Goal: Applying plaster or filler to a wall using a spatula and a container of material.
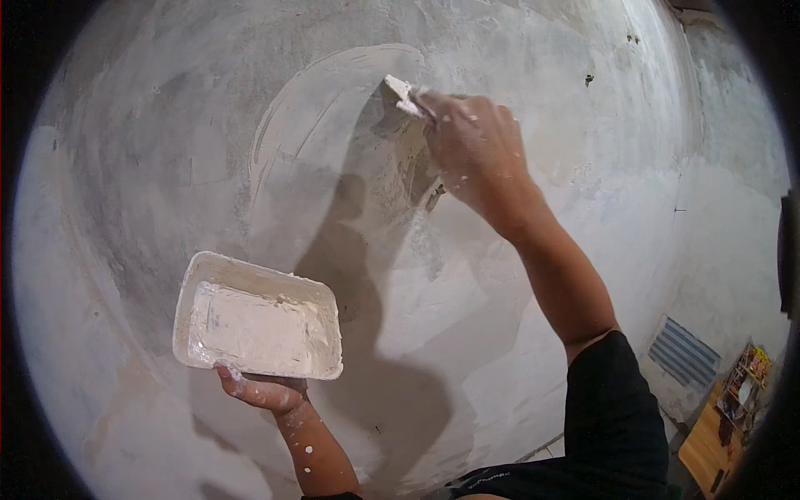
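My left hand (262,392) supports a white rectangular tub (327,333) from below, its thumb at the near rim and the other fingers hidden underneath. Pale putty (258,329) coats the tub's floor and walls. Higher up, my right hand (475,146) is closed round a putty knife (402,90), whose blade carries whitish putty and is at the wall; whether its edge touches cannot be made out. To the left of the blade, a curved patch of fresh putty (321,100) shows arc-shaped ridges. Specks of putty dot both hands and my left forearm.
The grey plastered wall (533,50) fills most of the view, with a small hole (589,80) at the upper right. Below my right forearm is a rough pit (435,196). At the lower right are a striped blue mat (683,354) and a wooden table (708,442) with assorted packets.
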A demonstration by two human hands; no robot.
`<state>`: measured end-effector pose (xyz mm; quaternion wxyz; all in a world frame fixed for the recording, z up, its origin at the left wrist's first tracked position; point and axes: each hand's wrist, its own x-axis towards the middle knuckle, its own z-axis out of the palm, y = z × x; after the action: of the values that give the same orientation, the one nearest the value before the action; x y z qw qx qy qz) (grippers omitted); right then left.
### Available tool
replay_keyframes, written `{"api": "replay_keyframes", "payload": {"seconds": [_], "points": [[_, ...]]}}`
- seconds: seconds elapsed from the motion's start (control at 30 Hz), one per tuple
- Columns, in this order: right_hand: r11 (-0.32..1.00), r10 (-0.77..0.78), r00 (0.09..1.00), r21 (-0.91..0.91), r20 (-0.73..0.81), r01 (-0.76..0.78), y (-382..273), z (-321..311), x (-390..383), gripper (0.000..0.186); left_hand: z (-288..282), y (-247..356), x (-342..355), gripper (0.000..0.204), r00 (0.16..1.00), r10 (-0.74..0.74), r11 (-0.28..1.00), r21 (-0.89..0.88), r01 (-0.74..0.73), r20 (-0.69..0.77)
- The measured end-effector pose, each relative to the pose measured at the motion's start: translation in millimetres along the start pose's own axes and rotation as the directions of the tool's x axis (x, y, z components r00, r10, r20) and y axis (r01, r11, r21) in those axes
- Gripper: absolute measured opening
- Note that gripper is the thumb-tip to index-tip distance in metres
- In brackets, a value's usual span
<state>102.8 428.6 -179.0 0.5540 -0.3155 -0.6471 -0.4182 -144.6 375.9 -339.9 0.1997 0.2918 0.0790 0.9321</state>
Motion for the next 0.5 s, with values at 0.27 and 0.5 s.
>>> {"api": "replay_keyframes", "payload": {"seconds": [0.27, 0.5], "points": [[0.984, -0.173, 0.915, 0.098, 0.364, 0.147, -45, 14, -45, 0.016, -18, -3, 7, 0.079, 0.991, 0.134, 0.985, 0.108, -0.134, 0.005], [0.840, -0.501, 0.600, 0.186, 0.623, 0.509, -56, 3, -129, 0.038, -35, -11, 16, 0.080, 0.963, 0.258, 0.933, 0.239, -0.269, 0.079]]}}
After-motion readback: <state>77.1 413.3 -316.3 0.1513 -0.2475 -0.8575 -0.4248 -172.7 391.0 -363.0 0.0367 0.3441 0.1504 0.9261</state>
